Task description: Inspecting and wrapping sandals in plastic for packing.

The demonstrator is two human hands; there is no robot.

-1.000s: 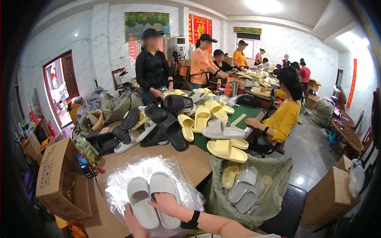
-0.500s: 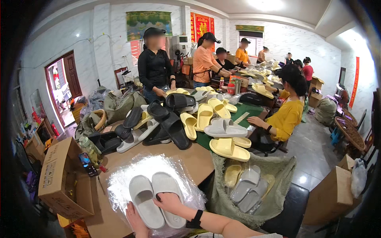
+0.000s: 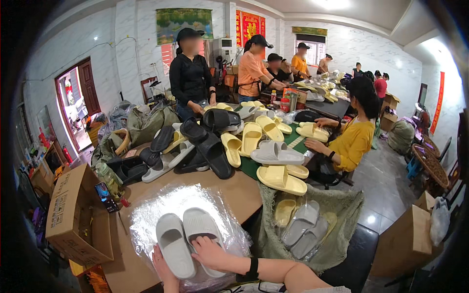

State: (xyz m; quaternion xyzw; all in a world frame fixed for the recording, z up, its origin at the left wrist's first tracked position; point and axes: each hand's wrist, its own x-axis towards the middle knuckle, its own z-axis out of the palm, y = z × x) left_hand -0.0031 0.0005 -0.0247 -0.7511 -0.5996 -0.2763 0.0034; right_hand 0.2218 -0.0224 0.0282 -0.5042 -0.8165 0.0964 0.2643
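Observation:
A pair of light grey slippers lies side by side on a stack of clear plastic bags (image 3: 146, 219), toes pointing away from me. My left hand (image 3: 164, 268) holds the outer edge of the left grey slipper (image 3: 173, 241). Reaching across from the right, my right hand (image 3: 209, 253) grips the right grey slipper (image 3: 201, 222), with its fingertips inside the opening below the strap. Part of the right slipper's sole is hidden under that hand.
Black, grey and yellow slippers are heaped beyond the bags, including a black slipper (image 3: 213, 154). An open carton (image 3: 73, 215) stands left, near a phone (image 3: 105, 195). A green woven sack (image 3: 337, 239) holds bagged slippers at right. A co-worker in yellow (image 3: 354, 146) sits beyond it.
The pair has turned slightly, and my right fingers have moved farther into the right slipper's opening. The co-worker in yellow has brought a yellow slipper down to the table.

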